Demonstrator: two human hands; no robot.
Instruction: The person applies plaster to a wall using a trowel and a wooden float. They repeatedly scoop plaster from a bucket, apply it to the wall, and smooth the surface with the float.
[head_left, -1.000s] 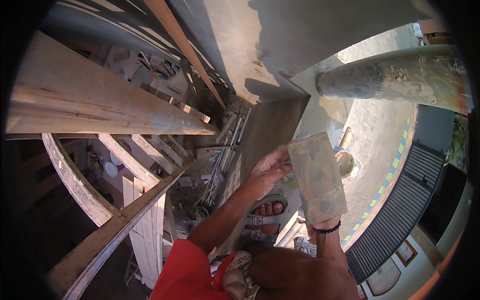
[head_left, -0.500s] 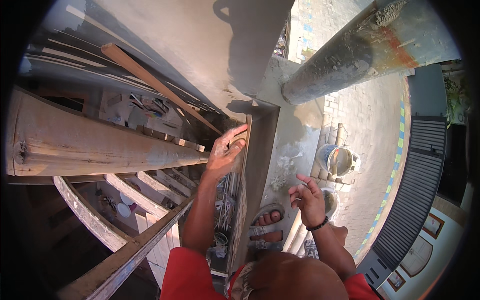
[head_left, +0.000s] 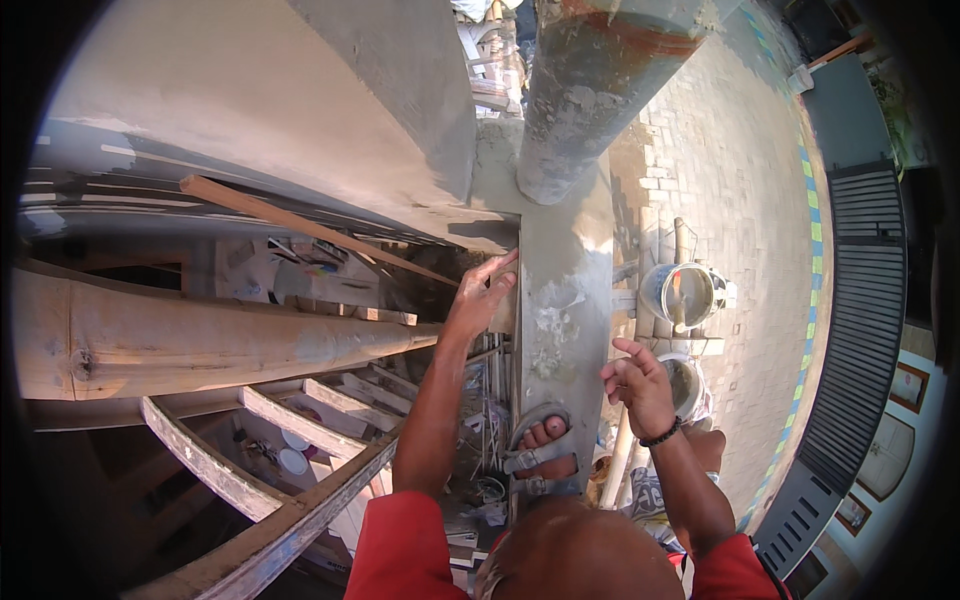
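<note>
My left hand reaches forward to the inner side of a grey cement ledge. Its fingers are stretched out, the tips against a thin wooden board set along that edge. Whether the thumb presses on the board too is hard to see. On the right, my right hand hovers beside the ledge, index finger out and the others loosely bent, with nothing visible in it. A dark beaded bracelet circles that wrist.
My sandaled foot stands on the ledge. A thick round pillar rises ahead. Two buckets, one farther and one nearer, are at right. Left are a large wooden log, a slanting wooden strip and a slatted wooden frame above a drop.
My view has turned, so the pillar and ledge appear farther left and the ledge's inner face is hidden. Both hands keep nearly the same pose, the left still at the board.
</note>
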